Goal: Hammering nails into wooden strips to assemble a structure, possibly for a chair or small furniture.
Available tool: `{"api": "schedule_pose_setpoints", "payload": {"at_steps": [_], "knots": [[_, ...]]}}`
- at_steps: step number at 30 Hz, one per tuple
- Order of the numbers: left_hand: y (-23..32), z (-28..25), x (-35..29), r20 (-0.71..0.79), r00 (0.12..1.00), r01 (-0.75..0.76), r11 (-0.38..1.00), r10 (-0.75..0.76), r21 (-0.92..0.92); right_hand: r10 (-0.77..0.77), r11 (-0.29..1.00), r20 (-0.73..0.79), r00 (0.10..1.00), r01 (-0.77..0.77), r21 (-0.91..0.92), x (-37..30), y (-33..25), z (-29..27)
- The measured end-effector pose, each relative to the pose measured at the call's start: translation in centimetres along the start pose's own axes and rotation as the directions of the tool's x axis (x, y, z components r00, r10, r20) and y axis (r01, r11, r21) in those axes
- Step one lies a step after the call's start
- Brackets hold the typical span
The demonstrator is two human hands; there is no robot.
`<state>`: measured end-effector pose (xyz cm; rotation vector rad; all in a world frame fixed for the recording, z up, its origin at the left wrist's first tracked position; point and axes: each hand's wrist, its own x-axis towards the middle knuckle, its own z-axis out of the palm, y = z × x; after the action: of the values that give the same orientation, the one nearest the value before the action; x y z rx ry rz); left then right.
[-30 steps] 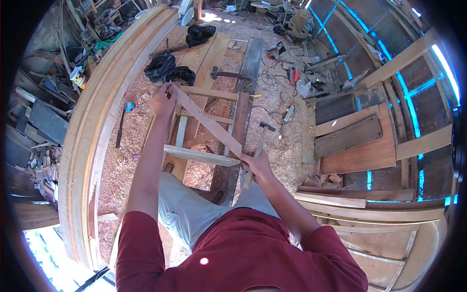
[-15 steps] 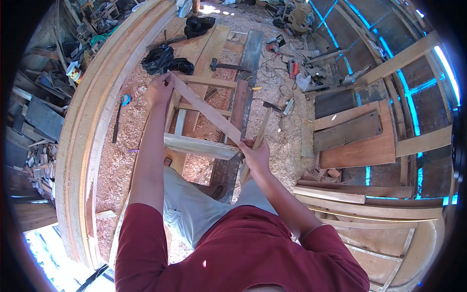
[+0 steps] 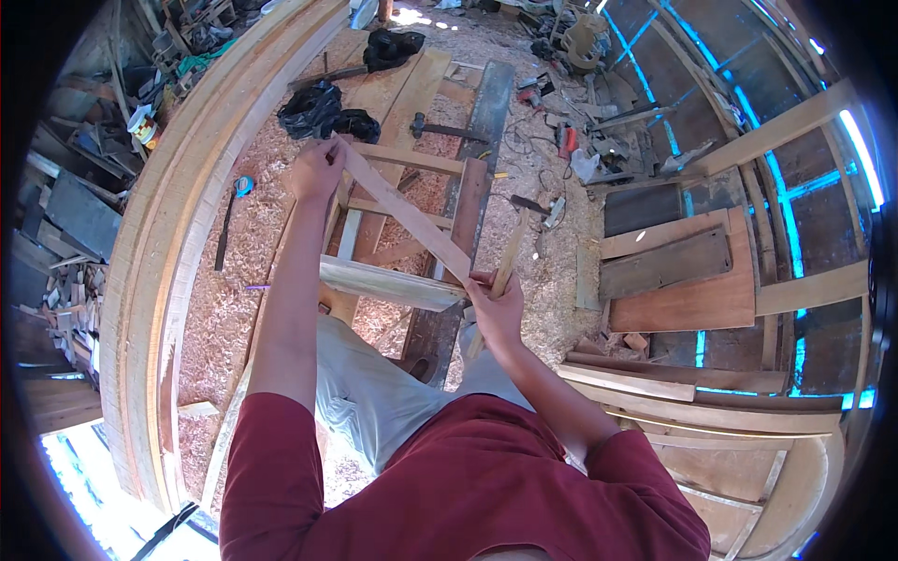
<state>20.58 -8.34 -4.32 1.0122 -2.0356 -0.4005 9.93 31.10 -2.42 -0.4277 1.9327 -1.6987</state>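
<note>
A thin, pale wooden strip (image 3: pixel 404 208) stretches diagonally across a wooden frame (image 3: pixel 388 283). At its far left end, my left hand (image 3: pixel 318 168) pinches it between closed fingers. My right hand (image 3: pixel 498 304) grips the near right end, beside the dark plank (image 3: pixel 431 323). That same hand also holds a wooden-handled hammer (image 3: pixel 511 257), its handle upright against the fingers and its dark head at the top. Part of the handle is hidden by the hand. The frame's rails lie beneath the strip.
Another hammer (image 3: pixel 449 129) rests beyond the frame, near black plastic bags (image 3: pixel 323 110). A tape measure (image 3: pixel 244 185) lies on the shavings at left. Long stacked boards (image 3: pixel 159 243) curve along the left; panels (image 3: pixel 678 271) lean at right. A red tool (image 3: pixel 567 140) sits beyond.
Both hands keep hold of the strip, shifting slightly rightward in view. The hammer in my right hand has shifted slightly with it. The view itself has moved a little.
</note>
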Motion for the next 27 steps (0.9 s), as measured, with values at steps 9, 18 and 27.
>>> {"api": "schedule_pose_setpoints", "payload": {"at_steps": [9,18,27], "knots": [[-0.8,-0.5,-0.1,-0.012,1.0,-0.007,0.996,0.006,-0.09,-0.036,0.993,-0.014,0.999,0.037,0.114,-0.4,0.4,0.5],[-0.8,-0.3,-0.2,-0.004,1.0,0.021,0.997,-0.021,-0.078,-0.171,0.984,-0.029,0.985,0.169,-0.05,-0.5,0.3,0.4],[-0.9,0.1,0.3,0.077,0.996,0.059,0.988,-0.048,-0.143,-0.09,0.99,0.099,0.991,0.099,-0.099,0.5,-1.6,-0.5]]}}
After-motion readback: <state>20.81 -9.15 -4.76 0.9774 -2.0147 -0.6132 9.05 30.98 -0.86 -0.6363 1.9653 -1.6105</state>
